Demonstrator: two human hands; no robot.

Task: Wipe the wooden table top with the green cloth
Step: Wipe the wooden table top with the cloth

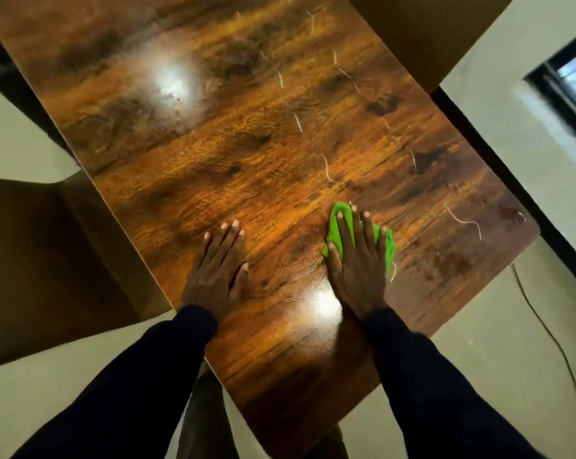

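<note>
Head view: I read the right hand (356, 263) at lower right of centre, fingers straight and spread, pressing flat on the green cloth (391, 251), which lies on the wooden surface (246, 134). The left hand (218, 270), at lower centre, rests flat on bare wood, fingers straight, holding nothing.

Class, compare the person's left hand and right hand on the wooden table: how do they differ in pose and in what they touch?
The left hand lies directly on the wood of the table; the right hand presses on the green cloth. The right hand reaches slightly farther across the table than the left hand. Both are flat, palm down, fingers straight.
</note>
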